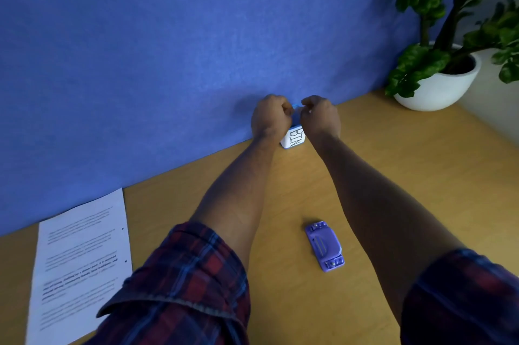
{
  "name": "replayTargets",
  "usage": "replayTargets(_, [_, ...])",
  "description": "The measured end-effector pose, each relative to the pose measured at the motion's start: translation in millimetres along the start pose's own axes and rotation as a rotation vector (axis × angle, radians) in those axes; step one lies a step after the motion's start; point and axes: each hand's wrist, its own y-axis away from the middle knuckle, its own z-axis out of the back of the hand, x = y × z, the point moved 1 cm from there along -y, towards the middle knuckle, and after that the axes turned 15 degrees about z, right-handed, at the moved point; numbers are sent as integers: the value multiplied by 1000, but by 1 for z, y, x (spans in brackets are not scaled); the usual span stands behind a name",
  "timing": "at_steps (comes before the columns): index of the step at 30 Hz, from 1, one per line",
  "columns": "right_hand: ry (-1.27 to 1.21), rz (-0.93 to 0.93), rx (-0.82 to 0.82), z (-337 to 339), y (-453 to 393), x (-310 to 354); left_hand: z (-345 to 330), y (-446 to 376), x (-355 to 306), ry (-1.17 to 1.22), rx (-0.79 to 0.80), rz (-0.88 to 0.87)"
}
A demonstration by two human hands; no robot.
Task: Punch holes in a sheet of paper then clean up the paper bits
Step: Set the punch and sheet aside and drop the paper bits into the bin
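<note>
Paper bits are not individually visible in the head view; a small blue item (296, 106), too small to identify, is pinched between both hands directly above the little white container marked "BIN" (293, 139), which stands against the blue partition (140, 63). The left hand (270, 117) is curled nearly closed, its fingertips meeting those of the right hand (320, 117), likewise curled tight around that item. What else is held cannot be told.

The printed sheet (81, 263), two holes seen along its right edge, lies at the desk's left, well apart from the bin. The purple hole punch (325, 245) rests on the wooden desk (393, 176) between the forearms.

The bin's mouth appears narrow, so bits could be scattered onto the desk if the item is tipped off-centre. The light container could also be knocked over by either wrist, spilling whatever has been collected.
</note>
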Motion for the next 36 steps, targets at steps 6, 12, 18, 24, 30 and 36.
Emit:
replayTargets(6, [-46, 46, -55, 5, 31, 9, 20, 26, 9, -56, -34, -10])
replayTargets(12, [-171, 158, -53, -2, 87, 24, 40, 74, 50, -191, -58, -169])
replayTargets(18, [-194, 264, -20, -21, 170, 42, 62, 135, 118, -244, -46, -176])
replayTargets(24, [-45, 369, 267, -50, 263, 44, 82, 196, 198, -276, 39, -36])
replayTargets(30, [175, 377, 561, -63, 322, 34, 92, 255, 261, -201, 97, 164])
replayTargets(36, [176, 335, 614, -63, 350, 28, 91, 282, 288, -111, 192, 278])
